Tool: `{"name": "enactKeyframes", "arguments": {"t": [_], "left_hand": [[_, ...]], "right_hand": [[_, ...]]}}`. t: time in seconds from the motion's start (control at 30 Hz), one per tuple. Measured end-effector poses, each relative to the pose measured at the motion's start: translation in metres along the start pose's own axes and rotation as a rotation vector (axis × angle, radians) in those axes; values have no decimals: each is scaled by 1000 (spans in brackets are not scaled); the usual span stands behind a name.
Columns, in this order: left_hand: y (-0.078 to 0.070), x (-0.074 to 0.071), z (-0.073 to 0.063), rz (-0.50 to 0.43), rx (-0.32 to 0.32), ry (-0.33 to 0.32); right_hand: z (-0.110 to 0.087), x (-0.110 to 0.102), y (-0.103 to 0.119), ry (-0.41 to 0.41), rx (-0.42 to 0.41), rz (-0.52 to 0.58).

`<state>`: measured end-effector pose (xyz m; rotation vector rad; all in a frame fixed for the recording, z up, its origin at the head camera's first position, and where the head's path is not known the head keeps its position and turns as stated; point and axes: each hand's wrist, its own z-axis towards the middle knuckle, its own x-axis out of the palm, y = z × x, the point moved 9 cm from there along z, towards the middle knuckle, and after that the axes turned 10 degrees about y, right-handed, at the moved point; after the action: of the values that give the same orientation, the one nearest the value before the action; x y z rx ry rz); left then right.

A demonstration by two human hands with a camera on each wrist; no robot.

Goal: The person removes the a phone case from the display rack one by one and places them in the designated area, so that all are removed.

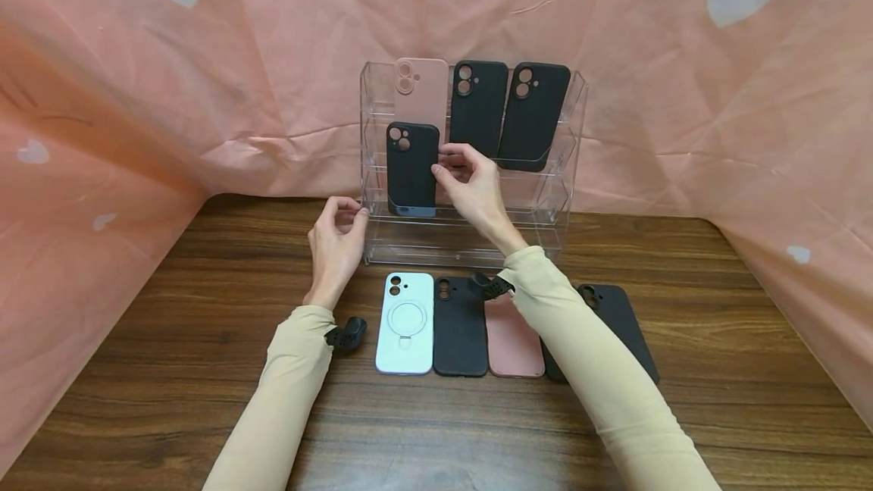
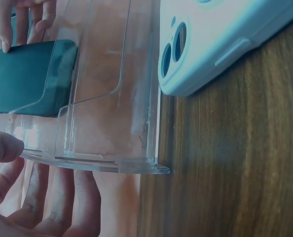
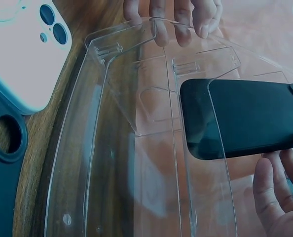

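A clear tiered display rack (image 1: 470,254) stands on the table. A black phone case (image 1: 413,165) leans upright in its middle tier at the left, its lower end behind the clear front lip. My right hand (image 1: 474,184) pinches this case by its right edge with thumb and fingers. At the rack's left side panel (image 2: 87,163), my left hand (image 1: 337,245) grips the edge, thumb in front and fingers behind. On the tier above stand a pink phone case (image 1: 426,97) and two black phone cases, one in the middle (image 1: 479,116) and one at right (image 1: 535,116).
In front of the rack a row of phone cases lies flat: white with a ring (image 1: 405,339), black (image 1: 460,339), pink (image 1: 514,343), and another black one (image 1: 624,324) partly under my right sleeve. A pink curtain (image 1: 300,59) hangs behind and at both sides.
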<state>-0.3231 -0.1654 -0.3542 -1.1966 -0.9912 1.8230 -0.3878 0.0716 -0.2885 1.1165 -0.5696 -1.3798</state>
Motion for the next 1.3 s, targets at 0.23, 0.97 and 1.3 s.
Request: {"name": "enactKeyframes", "arguments": {"t": [0.23, 0.97, 1.3], "left_hand": [[-1, 0, 0, 5, 10, -3], [1, -1, -1, -4, -11, 3], [2, -2, 0, -5, -13, 2]], "right_hand": [[-1, 0, 1, 17, -22, 19], [-10, -9, 16, 35, -78, 81], [-16, -26, 34, -16, -139, 56]]}}
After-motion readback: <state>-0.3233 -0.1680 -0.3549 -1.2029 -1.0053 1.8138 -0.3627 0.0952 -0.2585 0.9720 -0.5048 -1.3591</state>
